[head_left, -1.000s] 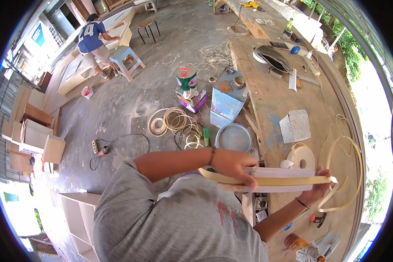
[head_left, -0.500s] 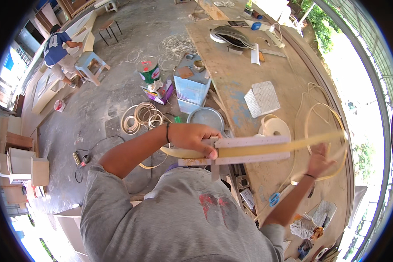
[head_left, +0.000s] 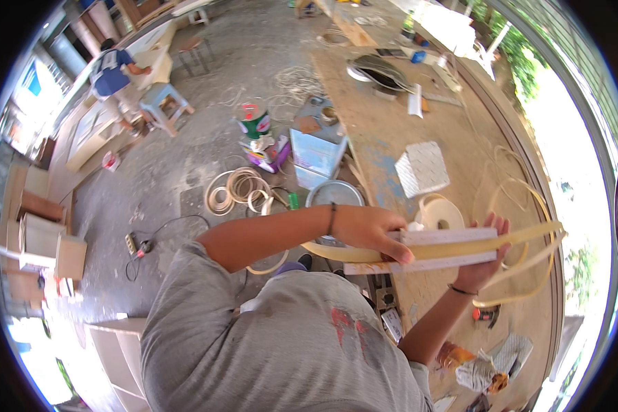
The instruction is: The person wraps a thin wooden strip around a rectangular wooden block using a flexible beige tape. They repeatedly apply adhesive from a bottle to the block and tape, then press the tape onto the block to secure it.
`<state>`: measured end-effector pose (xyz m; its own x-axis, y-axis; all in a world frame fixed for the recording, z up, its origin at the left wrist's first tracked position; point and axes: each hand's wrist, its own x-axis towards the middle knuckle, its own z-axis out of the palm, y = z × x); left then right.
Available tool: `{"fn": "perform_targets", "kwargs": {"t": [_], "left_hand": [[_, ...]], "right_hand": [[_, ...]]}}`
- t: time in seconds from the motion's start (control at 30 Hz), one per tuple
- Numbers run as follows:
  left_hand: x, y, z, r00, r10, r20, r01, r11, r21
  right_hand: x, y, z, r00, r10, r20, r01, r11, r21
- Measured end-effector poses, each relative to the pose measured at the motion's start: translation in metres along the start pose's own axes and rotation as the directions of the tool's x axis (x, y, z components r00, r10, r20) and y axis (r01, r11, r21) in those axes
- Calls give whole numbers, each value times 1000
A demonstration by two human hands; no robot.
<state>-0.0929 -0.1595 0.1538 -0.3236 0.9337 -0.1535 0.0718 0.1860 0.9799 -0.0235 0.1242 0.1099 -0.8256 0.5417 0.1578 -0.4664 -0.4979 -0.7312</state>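
**Edge strip pressed along a white board**

The left hand [head_left: 371,230] lay curled over the near end of a long white board [head_left: 426,248], fingers closed down on a pale yellow edging strip [head_left: 460,248] that ran along the board's upper edge. The right hand [head_left: 484,257] cupped the far end from below, fingers spread and propping it. The board was held in the air at chest height, just over the near edge of the worktop [head_left: 391,130]. Past the right hand the strip ran on loose and curled into a wide loop [head_left: 529,206] over the worktop.

By the look of it, the strip was being seated on the edge, about midway along. The next move would call for sliding pressure toward the right end while the strip stayed centred on the narrow edge; the springy tail might pull it askew.

As for containers, a round metal basin [head_left: 334,194] sat on the floor below the left forearm, its contents hidden. A green and red tin [head_left: 255,123] stood farther off among coils of strip [head_left: 240,191], with an open blue box [head_left: 316,154] beside it; what either held could not be told. A white roll of tape [head_left: 441,214] rested on the worktop behind the board.
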Motion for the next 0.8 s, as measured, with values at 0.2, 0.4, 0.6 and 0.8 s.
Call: {"fn": "perform_targets", "kwargs": {"t": [0.2, 0.4, 0.6, 0.8], "left_hand": [[-10, 10, 10, 999, -43, 9, 44, 993, -109], [-14, 9, 8, 998, -65, -9, 63, 993, -103], [-24, 9, 8, 999, 21, -29, -20, 999, 28], [-76, -29, -16, 997, -34, 75, 33, 999, 6]], "right_hand": [[10, 6, -33, 938, -41, 345, -68, 952, 299], [13, 15, -31, 893, -69, 446, -82, 947, 310], [34, -24, -22, 947, -188, 259, 122, 960, 253], [142, -178, -178, 944, -245, 220, 173, 937, 302]]}}
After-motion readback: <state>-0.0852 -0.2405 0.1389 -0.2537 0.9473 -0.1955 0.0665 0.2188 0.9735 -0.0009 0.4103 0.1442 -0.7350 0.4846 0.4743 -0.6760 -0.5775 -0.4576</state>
